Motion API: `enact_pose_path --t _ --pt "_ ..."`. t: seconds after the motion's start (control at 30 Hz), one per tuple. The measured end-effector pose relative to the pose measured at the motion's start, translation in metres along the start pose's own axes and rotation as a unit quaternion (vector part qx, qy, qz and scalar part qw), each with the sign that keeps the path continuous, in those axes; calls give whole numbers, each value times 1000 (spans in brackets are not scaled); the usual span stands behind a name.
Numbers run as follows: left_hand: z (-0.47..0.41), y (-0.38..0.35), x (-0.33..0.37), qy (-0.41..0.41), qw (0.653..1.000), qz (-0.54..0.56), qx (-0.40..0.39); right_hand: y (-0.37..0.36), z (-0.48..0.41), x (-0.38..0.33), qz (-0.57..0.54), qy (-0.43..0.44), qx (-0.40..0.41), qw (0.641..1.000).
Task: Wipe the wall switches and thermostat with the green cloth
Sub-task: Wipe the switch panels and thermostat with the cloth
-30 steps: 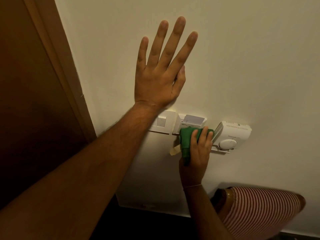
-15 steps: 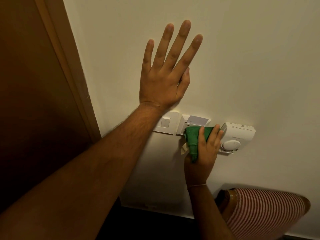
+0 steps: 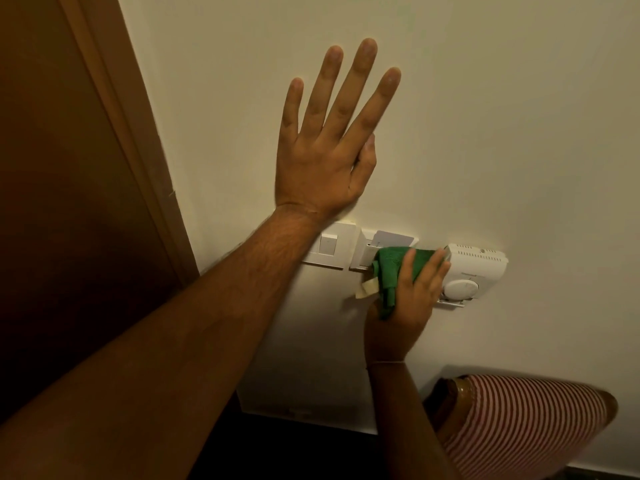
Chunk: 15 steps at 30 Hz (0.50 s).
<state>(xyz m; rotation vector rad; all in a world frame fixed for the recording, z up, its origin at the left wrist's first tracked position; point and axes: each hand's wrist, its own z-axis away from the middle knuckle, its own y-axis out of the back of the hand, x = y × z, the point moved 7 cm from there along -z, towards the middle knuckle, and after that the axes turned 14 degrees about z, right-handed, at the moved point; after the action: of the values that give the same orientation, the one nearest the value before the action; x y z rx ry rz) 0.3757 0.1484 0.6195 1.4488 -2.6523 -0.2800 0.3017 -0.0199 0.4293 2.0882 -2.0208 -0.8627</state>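
Head view looks down along a pale wall [image 3: 485, 116]. Left hand [image 3: 325, 161] lies flat against the wall above the switches, fingers spread and straight, thumb tucked alongside; its grip is wide and holds nothing. Its forearm crosses the lower left of the frame and covers the left edge of the switch plate [image 3: 329, 245], a white square with one rocker showing. Just right of it sits a second white fitting [image 3: 372, 249] with a pale card [image 3: 394, 238] standing in its top; its lower right part is hidden behind the green cloth [image 3: 393, 268]. Right hand [image 3: 405, 306] comes up from below with its grip closed on the bunched cloth, pressing it to the wall between that fitting and the thermostat [image 3: 476, 271]. The fingertips [image 3: 440, 263] touch the thermostat's left edge; whether the cloth itself reaches the casing cannot be told. The thermostat is white, with vent slots along its top and a round dial low on its face; printed lettering on it is too small to read. A small beige scrap [image 3: 367, 289] shows at the cloth's lower left, its nature unclear. A brown door frame [image 3: 138, 150] runs down the left side, the door beside it dark. A chair [image 3: 526, 427] with red and white stripes sits lower right, cut off by the frame edge.
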Motion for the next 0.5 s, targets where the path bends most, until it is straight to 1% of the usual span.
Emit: enact_pose_path --t 0.03,0.1,0.23,0.37,0.5 --pt "0 -1 1 -1 1000 -1 0 -1 0 0 -15 -15 -1 1000" --pt "-1 -2 2 -1 1000 -2 -1 -1 0 -13 -37 -12 -1 999" --pt "0 -1 0 -1 1000 -4 0 -10 9 -53 -51 75 -9 996" --pt "0 -4 -1 -2 1000 -12 -2 -19 14 -60 5 127 1 992" --pt "0 -4 -2 0 1000 -18 -6 -24 36 -42 44 152 -30 987"
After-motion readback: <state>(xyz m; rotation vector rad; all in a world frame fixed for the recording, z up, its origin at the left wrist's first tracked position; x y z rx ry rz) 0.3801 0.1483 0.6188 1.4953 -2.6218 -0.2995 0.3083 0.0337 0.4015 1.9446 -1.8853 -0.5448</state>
